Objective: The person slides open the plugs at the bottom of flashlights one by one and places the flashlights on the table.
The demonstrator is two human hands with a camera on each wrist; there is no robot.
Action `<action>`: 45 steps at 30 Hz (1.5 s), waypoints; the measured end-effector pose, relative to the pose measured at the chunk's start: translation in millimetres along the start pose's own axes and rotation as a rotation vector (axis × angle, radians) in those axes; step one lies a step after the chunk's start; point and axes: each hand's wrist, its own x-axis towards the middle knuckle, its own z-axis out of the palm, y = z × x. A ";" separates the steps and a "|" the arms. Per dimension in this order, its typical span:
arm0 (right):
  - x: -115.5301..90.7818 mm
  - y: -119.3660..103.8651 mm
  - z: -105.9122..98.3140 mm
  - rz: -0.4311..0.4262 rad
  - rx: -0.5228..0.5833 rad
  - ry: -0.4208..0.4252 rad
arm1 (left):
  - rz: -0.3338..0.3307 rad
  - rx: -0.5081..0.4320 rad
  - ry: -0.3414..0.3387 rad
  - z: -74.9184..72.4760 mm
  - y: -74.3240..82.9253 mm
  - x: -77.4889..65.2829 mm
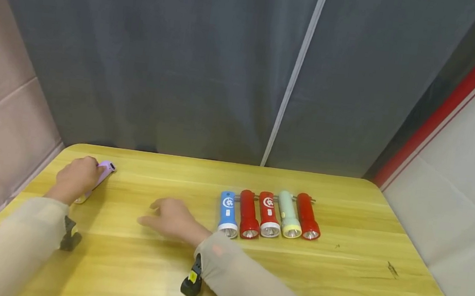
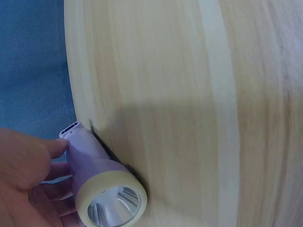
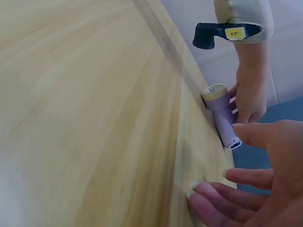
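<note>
My left hand (image 1: 77,177) holds a purple flashlight (image 1: 106,170) at the left side of the table. In the left wrist view the thumb lies on the body of the purple flashlight (image 2: 87,146), with the other fingers behind it. Its cream-rimmed lens faces the camera. My right hand (image 1: 173,219) is over the middle of the table and holds nothing. Its fingers (image 3: 251,177) are spread and loosely bent in the right wrist view. To its right lies a row of flashlights: a blue one (image 1: 227,210), red ones (image 1: 249,213) and a mint-green one (image 1: 287,210).
The wood-grain table (image 1: 336,286) has rounded far corners. A dark grey curtain (image 1: 163,61) hangs behind it, and pale fabric walls (image 1: 473,160) stand at both sides. Dark marks (image 1: 392,269) show on the tabletop at the right.
</note>
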 end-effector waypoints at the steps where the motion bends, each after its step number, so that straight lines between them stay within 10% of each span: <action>1: 1.4 -1.0 1.8 0.001 0.004 0.005 | -0.008 -0.006 0.006 0.1 0.4 -0.8; 27: 23.0 -13.4 20.4 0.096 0.109 0.114 | -0.025 -0.237 -0.192 5.0 29.9 -12.7; 45: 27.7 -14.9 28.3 0.166 0.346 0.134 | 0.019 -0.393 -0.197 16.2 39.9 -22.4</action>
